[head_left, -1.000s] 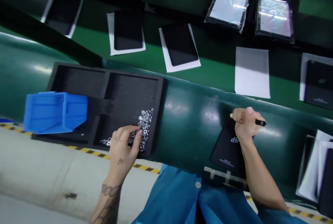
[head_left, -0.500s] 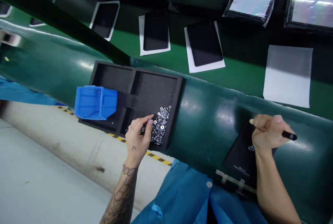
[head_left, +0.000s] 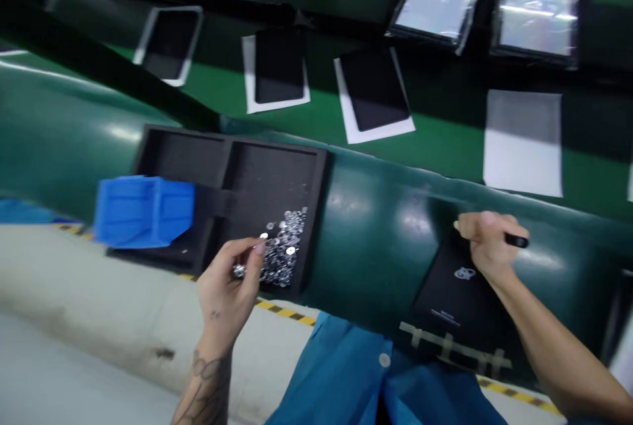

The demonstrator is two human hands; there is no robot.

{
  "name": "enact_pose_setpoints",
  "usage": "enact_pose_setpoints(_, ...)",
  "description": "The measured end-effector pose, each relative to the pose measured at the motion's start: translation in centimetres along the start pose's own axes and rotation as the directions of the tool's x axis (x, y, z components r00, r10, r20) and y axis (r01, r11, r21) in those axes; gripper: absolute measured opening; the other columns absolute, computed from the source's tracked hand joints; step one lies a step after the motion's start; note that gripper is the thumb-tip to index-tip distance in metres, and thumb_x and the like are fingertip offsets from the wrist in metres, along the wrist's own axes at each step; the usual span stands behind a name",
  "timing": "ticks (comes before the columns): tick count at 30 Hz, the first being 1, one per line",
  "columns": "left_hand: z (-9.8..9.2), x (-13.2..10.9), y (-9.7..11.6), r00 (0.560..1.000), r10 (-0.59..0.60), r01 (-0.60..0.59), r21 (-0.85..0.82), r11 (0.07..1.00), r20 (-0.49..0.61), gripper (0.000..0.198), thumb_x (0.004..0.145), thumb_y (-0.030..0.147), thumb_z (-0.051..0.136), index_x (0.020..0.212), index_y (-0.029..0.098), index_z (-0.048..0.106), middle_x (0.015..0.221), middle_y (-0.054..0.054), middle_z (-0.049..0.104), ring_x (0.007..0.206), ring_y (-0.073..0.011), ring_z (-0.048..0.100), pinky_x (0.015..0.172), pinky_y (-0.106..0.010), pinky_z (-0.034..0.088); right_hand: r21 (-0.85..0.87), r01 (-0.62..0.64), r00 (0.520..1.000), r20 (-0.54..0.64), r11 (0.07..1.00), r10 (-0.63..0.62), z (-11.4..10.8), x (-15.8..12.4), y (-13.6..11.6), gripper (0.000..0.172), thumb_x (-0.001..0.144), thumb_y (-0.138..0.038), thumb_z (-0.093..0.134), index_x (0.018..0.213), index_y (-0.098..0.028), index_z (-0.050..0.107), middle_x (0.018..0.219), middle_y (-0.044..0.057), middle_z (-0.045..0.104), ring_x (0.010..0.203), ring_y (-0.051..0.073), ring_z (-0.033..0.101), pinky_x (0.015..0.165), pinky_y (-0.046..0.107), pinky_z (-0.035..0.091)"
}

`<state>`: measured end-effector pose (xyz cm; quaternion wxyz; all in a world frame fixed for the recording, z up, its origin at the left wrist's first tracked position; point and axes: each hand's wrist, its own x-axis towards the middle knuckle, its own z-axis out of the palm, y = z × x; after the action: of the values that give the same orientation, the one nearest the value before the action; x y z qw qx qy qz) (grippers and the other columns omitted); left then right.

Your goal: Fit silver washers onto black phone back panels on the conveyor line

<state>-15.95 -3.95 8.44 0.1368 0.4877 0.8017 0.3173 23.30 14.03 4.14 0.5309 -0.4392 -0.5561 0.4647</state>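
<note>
My left hand [head_left: 226, 286] is at the near edge of a pile of small metal washers [head_left: 285, 247], which lie in a black foam tray [head_left: 270, 178]. Its fingertips pinch at least one shiny washer. My right hand [head_left: 489, 244] grips a black pen-like tool [head_left: 517, 240] with a pale tip. That hand rests on a black device panel [head_left: 457, 300] with a printed logo, lying on the curved green surface. Part of the panel is hidden under my hand.
A blue plastic bin [head_left: 143, 212] sits on the tray's left side. Farther off, dark panels lie on white sheets [head_left: 373, 95] on a green belt, beside a bare white sheet [head_left: 523, 141] and film-wrapped screens [head_left: 438, 0]. My blue smock [head_left: 341, 372] shows below.
The whole view has shifted slightly as my head moved. My left hand has drawn leftward to the pile's edge with its fingers pinched. My right hand and its tool have moved on the panel.
</note>
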Motion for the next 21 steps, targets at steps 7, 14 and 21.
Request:
enact_pose_setpoints(7, 5.5, -2.0, 6.4, 0.877, 0.078, 0.135, -0.399, 0.907, 0.474, 0.018, 0.102, 0.041, 0.068, 0.099, 0.027, 0.080, 0.110, -0.006, 0.072, 0.084, -0.0204, 0.070, 0.063, -0.028, 0.055, 0.027, 0.017, 0.995, 0.094, 0.999, -0.020, -0.1, 0.0, 0.4, 0.063, 0.108, -0.046, 0.062, 0.056, -0.024, 0.033, 0.050, -0.004, 0.027, 0.046, 0.012, 0.026, 0.053, 0.035, 0.018)
enact_pose_setpoints(14, 12.7, -5.4, 11.0, 0.582, 0.253, 0.405, -0.545, 0.734, 0.773, 0.027, 0.106, 0.046, 0.063, 0.103, 0.025, 0.079, 0.103, -0.009, 0.069, 0.077, -0.0184, 0.063, 0.066, -0.030, 0.055, 0.279, -0.108, 0.993, 0.085, 0.954, 0.088, -1.5, 1.7, -2.8, 0.066, 0.108, -0.046, 0.063, 0.053, -0.023, 0.033, 0.049, -0.005, 0.026, 0.044, 0.010, 0.026, 0.047, 0.031, 0.022)
enact_pose_setpoints(21, 15.9, -6.6, 12.7, 0.522, 0.374, 0.387, -0.604, 0.697, 0.767, 0.023, 0.103, 0.044, 0.070, 0.105, 0.028, 0.086, 0.105, -0.010, 0.076, 0.093, -0.0249, 0.072, 0.078, -0.037, 0.058, -0.002, -0.520, 0.827, -0.251, 0.854, 0.504, -9.8, -5.1, -6.1, 0.032, 0.093, -0.050, 0.081, 0.083, -0.020, 0.072, 0.067, -0.002, 0.054, 0.045, 0.007, 0.033, 0.039, 0.021, 0.017)
